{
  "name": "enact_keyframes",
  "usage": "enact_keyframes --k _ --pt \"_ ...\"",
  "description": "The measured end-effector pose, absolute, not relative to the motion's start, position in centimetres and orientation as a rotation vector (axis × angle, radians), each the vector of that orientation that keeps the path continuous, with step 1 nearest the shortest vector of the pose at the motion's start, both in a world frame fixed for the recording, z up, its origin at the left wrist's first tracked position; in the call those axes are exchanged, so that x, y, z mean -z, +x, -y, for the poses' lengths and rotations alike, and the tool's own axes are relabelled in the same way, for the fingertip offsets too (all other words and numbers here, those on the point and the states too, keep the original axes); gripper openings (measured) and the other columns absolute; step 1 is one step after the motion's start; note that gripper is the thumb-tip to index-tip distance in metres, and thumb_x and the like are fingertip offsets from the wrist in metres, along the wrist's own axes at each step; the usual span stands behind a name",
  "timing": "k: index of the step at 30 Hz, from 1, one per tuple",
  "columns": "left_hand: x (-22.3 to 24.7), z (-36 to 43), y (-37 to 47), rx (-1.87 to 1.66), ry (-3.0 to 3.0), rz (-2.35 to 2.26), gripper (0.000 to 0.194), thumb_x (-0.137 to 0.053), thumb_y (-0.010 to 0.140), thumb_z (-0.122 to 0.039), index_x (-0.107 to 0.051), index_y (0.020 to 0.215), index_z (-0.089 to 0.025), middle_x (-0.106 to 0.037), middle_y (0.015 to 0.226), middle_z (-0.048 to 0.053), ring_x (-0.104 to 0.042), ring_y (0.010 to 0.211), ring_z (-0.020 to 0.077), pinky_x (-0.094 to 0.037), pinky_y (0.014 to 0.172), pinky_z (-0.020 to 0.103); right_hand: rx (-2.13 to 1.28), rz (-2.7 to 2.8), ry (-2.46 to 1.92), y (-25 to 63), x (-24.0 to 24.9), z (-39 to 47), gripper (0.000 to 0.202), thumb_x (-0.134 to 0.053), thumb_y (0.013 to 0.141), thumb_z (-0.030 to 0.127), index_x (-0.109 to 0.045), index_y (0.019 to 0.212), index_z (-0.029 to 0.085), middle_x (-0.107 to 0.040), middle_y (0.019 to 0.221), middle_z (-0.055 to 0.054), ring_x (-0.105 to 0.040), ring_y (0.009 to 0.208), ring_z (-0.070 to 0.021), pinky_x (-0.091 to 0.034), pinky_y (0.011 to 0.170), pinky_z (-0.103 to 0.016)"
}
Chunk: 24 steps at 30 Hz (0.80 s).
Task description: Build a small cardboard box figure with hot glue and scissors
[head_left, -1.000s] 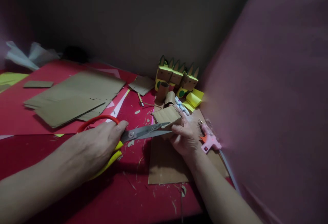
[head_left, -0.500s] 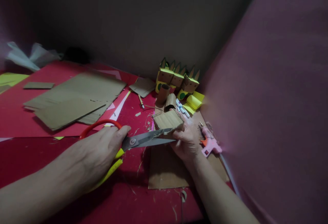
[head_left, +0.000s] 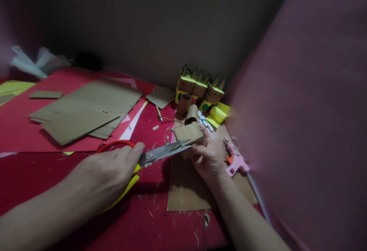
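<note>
My left hand (head_left: 114, 168) is closed around the handles of a pair of scissors (head_left: 160, 153), one loop red and the other yellow. The blades point right and lie against the near edge of a small piece of corrugated cardboard (head_left: 187, 132). Between thumb and fingers, my right hand (head_left: 208, 157) grips that piece at its right end. A thin frayed strip of cardboard hangs at the blades. Beneath my right hand is a larger cardboard sheet (head_left: 186, 193) on the red table surface.
Right of my right hand lies a pink glue gun (head_left: 237, 161). Behind are cardboard tubes (head_left: 184, 105), yellow paper (head_left: 218, 114), white sticks (head_left: 205, 120) and several yellow-and-brown box figures (head_left: 200, 86). Cardboard sheets (head_left: 94, 105) and a pencil (head_left: 159, 113) lie to the left.
The scissor blades have closed further along the cardboard's near edge. The cardboard piece has tilted flatter in my right hand. The view has shifted slightly.
</note>
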<state>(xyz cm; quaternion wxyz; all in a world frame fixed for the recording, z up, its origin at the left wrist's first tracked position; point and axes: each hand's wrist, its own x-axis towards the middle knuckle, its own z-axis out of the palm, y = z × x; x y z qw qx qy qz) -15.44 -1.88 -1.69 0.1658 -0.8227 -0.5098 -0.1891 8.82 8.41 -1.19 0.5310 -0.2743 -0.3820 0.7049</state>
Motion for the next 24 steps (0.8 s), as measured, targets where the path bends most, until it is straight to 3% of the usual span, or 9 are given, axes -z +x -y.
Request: enact_keyframes --k 10,15,20,24 --pt "0.8 1.5 -15.2 0.324 -2.211 1.213 0.038 -0.032 0.095 -0.003 -0.068 0.106 -0.010 -0.063 0.069 0.005 -0.059 0.055 0.0228 -0.041 0.051 0.036 -1.714 0.913 -0.662 8.7 1.8 -8.7 0.067 -0.091 0.050 0.019 -0.066 0.110 0.032 -0.075 0.095 0.005 -0.072 0.089 -0.0233 -0.061 0.085 -0.039" --pt "0.7 1.4 -15.6 0.191 -2.233 1.252 0.042 -0.029 0.092 0.001 -0.067 0.099 -0.015 -0.065 0.071 0.005 -0.060 0.055 0.0219 -0.040 0.052 0.035 -1.714 0.905 -0.670 8.8 1.9 -8.9 0.066 -0.092 0.050 0.019 -0.063 0.107 0.033 -0.075 0.095 0.006 -0.073 0.088 -0.0228 -0.062 0.083 -0.039" --pt "1.2 1.2 -16.3 0.115 -2.330 1.343 0.044 -0.028 0.094 -0.002 -0.067 0.108 -0.016 -0.070 0.075 0.006 -0.063 0.059 0.0212 -0.042 0.056 0.034 -1.685 0.878 -0.686 8.7 1.6 -8.9 0.068 -0.094 0.047 0.017 -0.063 0.106 0.032 -0.074 0.093 0.007 -0.072 0.081 -0.0195 -0.062 0.077 -0.035" --pt "1.3 1.2 -15.8 0.196 -2.337 1.433 0.038 -0.031 0.096 -0.009 -0.068 0.097 -0.016 -0.066 0.067 0.006 -0.059 0.053 0.0218 -0.037 0.051 0.035 -1.568 0.887 -0.697 8.5 1.3 -8.7 0.067 -0.093 0.048 0.014 -0.063 0.105 0.031 -0.073 0.093 0.007 -0.070 0.081 -0.0174 -0.060 0.078 -0.033"
